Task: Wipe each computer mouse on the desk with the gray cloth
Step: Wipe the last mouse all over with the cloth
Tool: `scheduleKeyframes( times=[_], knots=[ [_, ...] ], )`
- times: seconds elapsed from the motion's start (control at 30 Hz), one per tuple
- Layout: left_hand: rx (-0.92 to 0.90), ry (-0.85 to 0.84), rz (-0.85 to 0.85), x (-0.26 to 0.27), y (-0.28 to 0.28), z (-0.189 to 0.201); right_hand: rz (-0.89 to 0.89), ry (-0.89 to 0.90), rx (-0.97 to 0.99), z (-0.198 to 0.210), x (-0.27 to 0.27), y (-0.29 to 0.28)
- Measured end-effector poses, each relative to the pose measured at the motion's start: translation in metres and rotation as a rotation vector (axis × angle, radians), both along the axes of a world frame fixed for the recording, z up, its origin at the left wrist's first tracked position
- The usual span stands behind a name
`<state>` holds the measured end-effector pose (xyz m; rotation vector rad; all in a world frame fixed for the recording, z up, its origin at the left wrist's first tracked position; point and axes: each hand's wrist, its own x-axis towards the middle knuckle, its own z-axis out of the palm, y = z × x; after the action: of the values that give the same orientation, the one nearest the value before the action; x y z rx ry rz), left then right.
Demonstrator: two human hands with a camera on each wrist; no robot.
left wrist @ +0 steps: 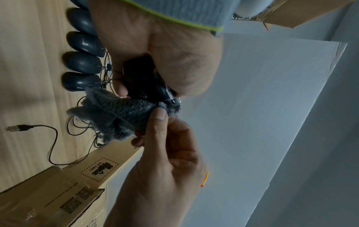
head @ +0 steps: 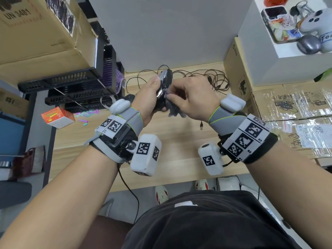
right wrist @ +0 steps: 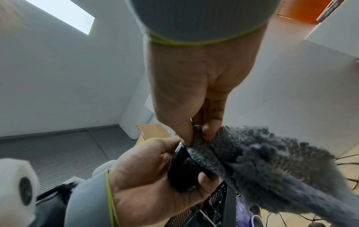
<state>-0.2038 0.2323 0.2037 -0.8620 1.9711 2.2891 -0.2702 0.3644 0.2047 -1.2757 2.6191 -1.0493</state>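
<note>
My left hand (head: 152, 95) grips a black mouse (head: 164, 83) and holds it up above the wooden desk (head: 179, 141), its cord trailing back. My right hand (head: 179, 94) pinches the fluffy gray cloth (head: 173, 109) between thumb and fingers and presses it against the side of that mouse. The left wrist view shows the cloth (left wrist: 116, 116) bunched under the held mouse (left wrist: 143, 79). Several other black mice (left wrist: 81, 63) lie in a row on the desk beyond. In the right wrist view the cloth (right wrist: 262, 169) drapes over the mouse (right wrist: 182, 169).
Tangled mouse cables (head: 206, 78) lie at the back of the desk, with a loose USB plug (left wrist: 17, 128). Cardboard boxes (head: 269, 105) stand on the right. Black stacked trays (head: 80, 87) and a small orange box (head: 57, 117) are on the left. A white partition (head: 170, 33) closes the back.
</note>
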Motion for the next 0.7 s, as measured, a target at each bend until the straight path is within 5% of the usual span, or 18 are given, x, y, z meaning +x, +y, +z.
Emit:
scheduleKeyframes(
  times=[0.7],
  knots=[
    [-0.066,0.033,-0.07,-0.001,-0.003,-0.003,-0.077,-0.052,0.003,-0.004,-0.011,0.002]
  ],
)
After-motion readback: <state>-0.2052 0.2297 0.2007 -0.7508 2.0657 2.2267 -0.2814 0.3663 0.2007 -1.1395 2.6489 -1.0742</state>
